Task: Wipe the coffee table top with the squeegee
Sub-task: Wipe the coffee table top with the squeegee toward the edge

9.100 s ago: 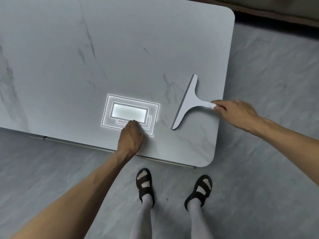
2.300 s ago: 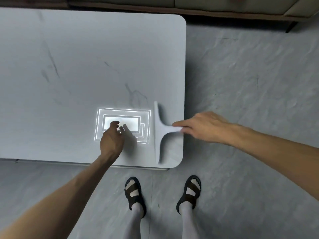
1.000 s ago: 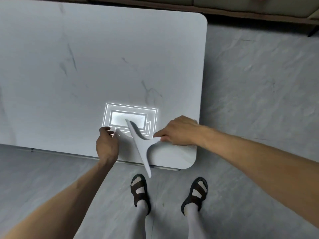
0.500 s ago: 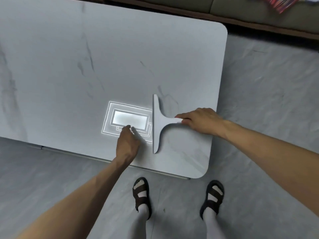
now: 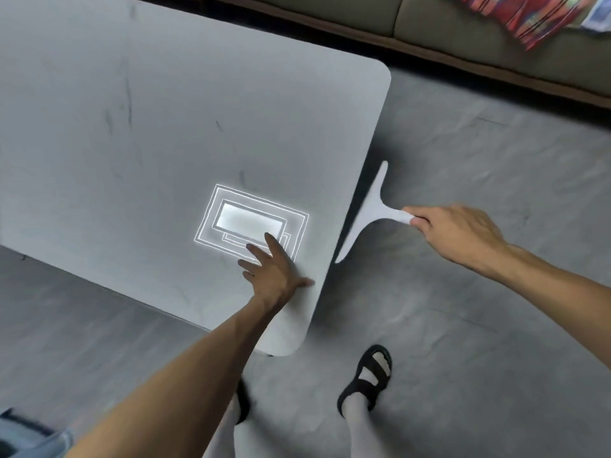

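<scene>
Beside the splayed left hand (image 5: 276,271), the right hand (image 5: 458,231) is gripping the squeegee (image 5: 370,209).
Probably light and stiff, it is being held by its handle, blade overhanging the coffee table (image 5: 165,127) edge.

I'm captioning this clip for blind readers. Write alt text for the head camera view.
The right hand holds a white squeegee by its handle just past the coffee table's right edge, over the grey floor. The left hand rests flat on the tabletop, fingers spread.
</scene>
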The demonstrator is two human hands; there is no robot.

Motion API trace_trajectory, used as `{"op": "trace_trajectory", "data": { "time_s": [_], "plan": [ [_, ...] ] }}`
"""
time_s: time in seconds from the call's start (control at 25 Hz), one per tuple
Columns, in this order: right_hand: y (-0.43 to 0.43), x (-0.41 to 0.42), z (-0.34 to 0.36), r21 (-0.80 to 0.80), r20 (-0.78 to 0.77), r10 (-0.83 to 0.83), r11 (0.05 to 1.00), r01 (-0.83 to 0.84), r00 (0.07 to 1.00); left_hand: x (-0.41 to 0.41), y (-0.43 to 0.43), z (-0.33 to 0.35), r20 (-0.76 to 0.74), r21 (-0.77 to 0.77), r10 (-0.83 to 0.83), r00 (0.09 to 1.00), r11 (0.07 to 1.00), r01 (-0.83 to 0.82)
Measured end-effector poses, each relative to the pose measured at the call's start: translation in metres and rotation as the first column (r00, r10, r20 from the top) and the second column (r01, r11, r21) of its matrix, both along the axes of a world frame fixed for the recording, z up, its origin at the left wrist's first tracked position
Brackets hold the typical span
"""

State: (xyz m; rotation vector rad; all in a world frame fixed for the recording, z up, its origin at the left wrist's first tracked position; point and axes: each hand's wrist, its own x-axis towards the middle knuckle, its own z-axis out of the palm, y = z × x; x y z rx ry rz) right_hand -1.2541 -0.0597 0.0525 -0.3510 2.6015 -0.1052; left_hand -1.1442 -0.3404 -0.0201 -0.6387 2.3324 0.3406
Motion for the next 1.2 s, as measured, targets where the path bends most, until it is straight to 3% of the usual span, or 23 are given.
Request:
{"op": "trace_trajectory", "data": {
  "time_s": [0.12,0.24,0.36,0.44,0.48,0.6,0.68,0.8,1.0,1.12,1.2],
  "plan": [
    [0.021,-0.028,0.016,0.04,-0.02,-0.006,0.999,0.007,1.0,-0.009,0.013,-0.013,0.006,-0.038,0.047,0.999,0.998,-0.046],
    [-0.017,-0.078,0.027,-0.223,0.095,-0.145,0.961,0.162,0.985,-0.005,0.012,-0.025,-0.028,-0.032,0.039,0.999,0.999,-0.04],
    [-0.091,-0.141,0.014,-0.455,0.252,-0.39,0.76,0.464,0.886,-0.001,0.007,-0.036,-0.079,-0.019,0.041,0.996,0.999,-0.042],
    [-0.134,-0.169,0.003,-0.442,0.451,-0.587,0.507,0.74,0.672,0.0,0.004,-0.041,-0.097,-0.006,0.035,0.995,0.999,-0.036],
    [-0.148,-0.172,-0.002,-0.401,0.485,-0.615,0.475,0.783,0.621,0.001,0.003,-0.043,-0.105,0.006,0.031,0.994,1.0,-0.031],
    [-0.164,-0.148,-0.023,-0.348,0.279,-0.403,0.803,0.483,0.871,0.002,0.001,-0.044,-0.124,0.037,0.043,0.991,0.999,-0.038],
    [-0.147,-0.109,-0.028,-0.344,0.186,-0.19,0.906,0.245,0.964,0.002,0.001,-0.041,-0.127,0.052,0.044,0.991,0.998,-0.038],
    [-0.093,-0.048,-0.032,-0.322,0.146,0.042,0.947,0.007,0.988,0.001,0.0,-0.04,-0.128,0.042,0.027,0.991,0.999,-0.022],
    [-0.003,-0.002,-0.001,-0.152,0.187,0.159,0.98,-0.131,0.97,0.0,0.002,-0.035,-0.089,0.003,0.003,0.996,1.0,-0.003],
    [-0.001,-0.02,0.013,-0.211,0.133,0.077,0.976,-0.047,0.988,-0.002,0.003,-0.031,-0.071,-0.002,0.013,0.997,1.0,-0.013],
    [-0.03,-0.037,0.012,-0.355,0.193,-0.171,0.906,0.231,0.966,-0.002,0.001,-0.025,-0.055,0.013,-0.007,0.998,1.0,0.008]
  ]
}}
